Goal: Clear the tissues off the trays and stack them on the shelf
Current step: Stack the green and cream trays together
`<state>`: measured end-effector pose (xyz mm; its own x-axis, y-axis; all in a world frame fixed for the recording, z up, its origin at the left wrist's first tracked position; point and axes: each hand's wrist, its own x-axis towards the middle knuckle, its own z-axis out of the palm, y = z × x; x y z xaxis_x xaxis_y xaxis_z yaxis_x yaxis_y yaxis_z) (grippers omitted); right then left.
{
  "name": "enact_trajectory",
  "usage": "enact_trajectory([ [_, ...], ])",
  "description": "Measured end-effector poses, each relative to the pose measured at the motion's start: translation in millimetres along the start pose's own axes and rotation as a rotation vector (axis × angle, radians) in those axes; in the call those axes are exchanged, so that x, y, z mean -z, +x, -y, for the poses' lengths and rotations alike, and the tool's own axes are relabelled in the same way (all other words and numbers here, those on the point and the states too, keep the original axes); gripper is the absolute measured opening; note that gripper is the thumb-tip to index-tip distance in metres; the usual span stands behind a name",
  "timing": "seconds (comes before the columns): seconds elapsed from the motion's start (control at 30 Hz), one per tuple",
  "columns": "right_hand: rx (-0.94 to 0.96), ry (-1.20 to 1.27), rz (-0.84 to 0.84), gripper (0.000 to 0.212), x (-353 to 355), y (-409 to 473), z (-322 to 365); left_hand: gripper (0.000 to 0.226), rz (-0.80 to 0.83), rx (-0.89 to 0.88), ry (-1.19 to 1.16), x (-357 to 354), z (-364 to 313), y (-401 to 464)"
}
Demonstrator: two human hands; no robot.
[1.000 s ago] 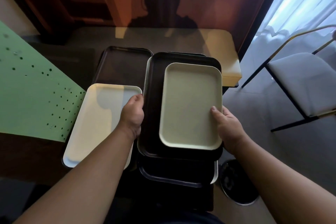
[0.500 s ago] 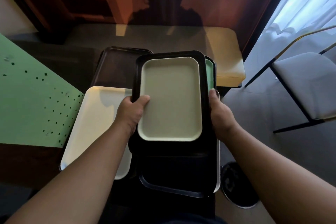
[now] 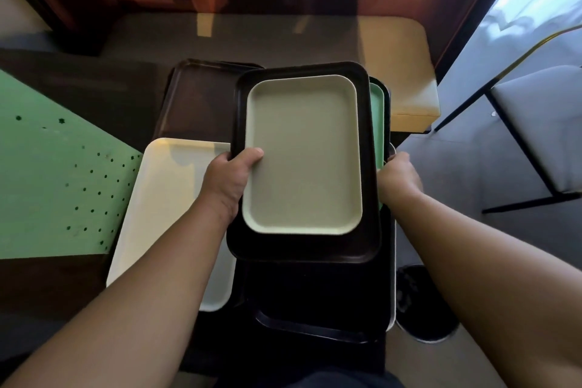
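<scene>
A pale green tray (image 3: 304, 154) lies inside a larger black tray (image 3: 302, 247). My left hand (image 3: 231, 179) grips their left edge, thumb resting on the pale tray. My right hand (image 3: 398, 178) holds the right edge of the black tray. Under them peeks a mint green tray (image 3: 377, 123) and another black tray (image 3: 315, 321) with a white rim beneath. To the left a cream tray (image 3: 167, 205) lies on the table, with a dark brown tray (image 3: 201, 101) behind it. No tissues are visible on any tray.
A green perforated sheet (image 3: 53, 173) covers the table at left. A yellow-topped bench (image 3: 396, 72) stands behind the trays. A chair with a grey seat (image 3: 541, 123) is at right, and a dark round bin (image 3: 423, 302) sits on the floor below my right arm.
The black tray with the pale green tray on it has shifted left and away from me, squaring over the stack. My left thumb has come onto the pale tray; my right hand moved to the black tray's edge.
</scene>
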<state>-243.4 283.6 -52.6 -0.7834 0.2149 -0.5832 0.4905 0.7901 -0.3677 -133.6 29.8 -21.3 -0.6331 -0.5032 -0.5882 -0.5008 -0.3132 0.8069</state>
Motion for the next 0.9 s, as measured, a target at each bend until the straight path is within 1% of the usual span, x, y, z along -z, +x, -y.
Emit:
enact_trajectory([
  [0.07, 0.020, 0.144, 0.022, 0.026, 3, -1, 0, 0.049, 0.003, 0.003, -0.014, -2, -3, 0],
  [0.13, 0.052, 0.298, 0.041, 0.023, 6, -7, -3, 0.032, 0.005, 0.001, -0.022, -4, -9, 0],
  [0.2, 0.046, 0.484, 0.080, 0.023, 9, -19, -7, 0.018, -0.011, -0.011, -0.033, -6, -17, -1],
  [0.27, 0.040, 0.668, 0.128, 0.023, 11, -34, -14, 0.017, -0.022, -0.030, -0.040, -8, -23, -3],
  [0.37, 0.056, 0.839, 0.165, 0.024, 16, -54, -24, 0.021, -0.020, -0.060, -0.024, -11, -29, -8],
  [0.47, 0.169, 0.914, 0.178, 0.024, 24, -71, -25, 0.021, -0.021, -0.077, -0.012, -13, -30, -19],
  [0.53, 0.223, 0.932, 0.180, 0.026, 30, -80, -24, 0.028, -0.032, -0.073, -0.007, -13, -30, -28],
  [0.63, 0.251, 0.968, 0.206, 0.029, 39, -92, -24, 0.039, -0.040, -0.071, -0.005, -12, -29, -39],
  [0.73, 0.285, 1.007, 0.223, 0.026, 45, -105, -20, 0.042, -0.041, -0.083, -0.007, -7, -30, -49],
  [0.8, 0.306, 1.004, 0.242, 0.023, 46, -111, -16, 0.034, -0.029, -0.085, -0.015, -1, -30, -55],
  [0.83, 0.308, 1.009, 0.248, 0.026, 45, -116, -14, 0.028, -0.018, -0.077, -0.028, 3, -31, -57],
  [0.87, 0.314, 1.009, 0.267, 0.032, 44, -119, -13, 0.021, -0.002, -0.061, -0.043, 7, -31, -59],
  [0.9, 0.323, 0.998, 0.296, 0.044, 41, -124, -11, 0.017, 0.010, -0.041, -0.054, 12, -31, -60],
])
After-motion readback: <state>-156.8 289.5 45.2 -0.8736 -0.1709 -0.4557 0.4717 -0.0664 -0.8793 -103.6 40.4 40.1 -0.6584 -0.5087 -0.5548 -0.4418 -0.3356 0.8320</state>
